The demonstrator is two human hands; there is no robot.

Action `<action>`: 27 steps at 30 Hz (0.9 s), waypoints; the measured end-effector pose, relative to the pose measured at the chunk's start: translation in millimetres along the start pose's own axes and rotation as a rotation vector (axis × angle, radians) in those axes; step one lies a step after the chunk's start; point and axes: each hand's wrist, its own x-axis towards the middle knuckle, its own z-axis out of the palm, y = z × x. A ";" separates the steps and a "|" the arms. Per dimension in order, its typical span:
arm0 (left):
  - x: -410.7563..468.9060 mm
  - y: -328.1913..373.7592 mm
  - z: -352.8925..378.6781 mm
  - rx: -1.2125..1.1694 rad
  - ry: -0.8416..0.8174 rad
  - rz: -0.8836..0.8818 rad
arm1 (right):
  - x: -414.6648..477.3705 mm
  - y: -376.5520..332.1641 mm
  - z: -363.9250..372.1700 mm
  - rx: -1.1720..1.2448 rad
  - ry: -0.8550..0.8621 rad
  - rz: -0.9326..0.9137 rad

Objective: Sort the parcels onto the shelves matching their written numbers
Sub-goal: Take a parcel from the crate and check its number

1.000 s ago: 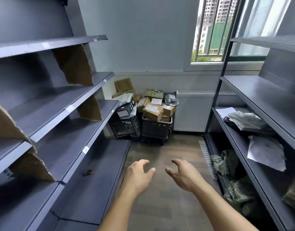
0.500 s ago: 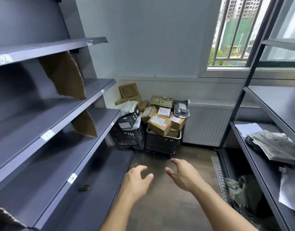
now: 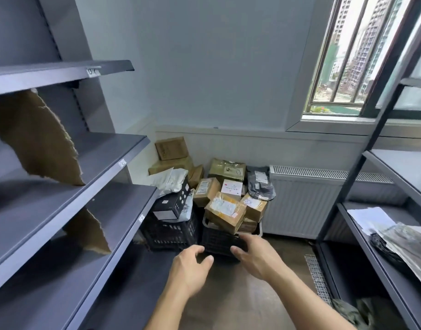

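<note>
A heap of parcels fills two black crates [image 3: 171,232] in the far corner: a taped brown box [image 3: 225,210] on top in front, a black box [image 3: 172,203], a white-labelled box [image 3: 231,188], a grey mailer bag [image 3: 260,183] and several more cartons. My left hand [image 3: 189,270] and my right hand [image 3: 256,254] reach forward side by side, fingers loosely spread, holding nothing, just short of the right crate [image 3: 219,241]. Grey shelves [image 3: 97,167] with small number labels on their front edges run along the left.
Torn cardboard dividers [image 3: 38,139] stand on the left shelves. A second rack [image 3: 390,234] on the right holds papers and plastic-wrapped bags [image 3: 409,246]. A white radiator [image 3: 304,201] sits under the window. Wooden floor lies between the racks, with a metal grate [image 3: 318,279] at the right.
I have moved closer to the corner; the parcel heap looks larger and nearer. Both hands stay outstretched and have come up to the front of the crates.
</note>
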 end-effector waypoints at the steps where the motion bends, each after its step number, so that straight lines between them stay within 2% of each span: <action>1: 16.9 2.4 -4.6 -0.006 0.001 0.000 | 15.0 -4.6 -2.8 0.001 0.007 0.001; 11: 135.3 -2.0 -21.9 -0.045 -0.021 -0.066 | 126.3 -30.4 -5.5 -0.028 -0.050 0.029; 20: 242.9 1.1 -25.0 -0.064 0.069 -0.179 | 256.5 -55.5 -10.2 -0.108 -0.145 -0.096; 27: 336.4 32.2 -24.8 -0.127 0.147 -0.296 | 381.9 -76.6 -38.9 -0.186 -0.237 -0.244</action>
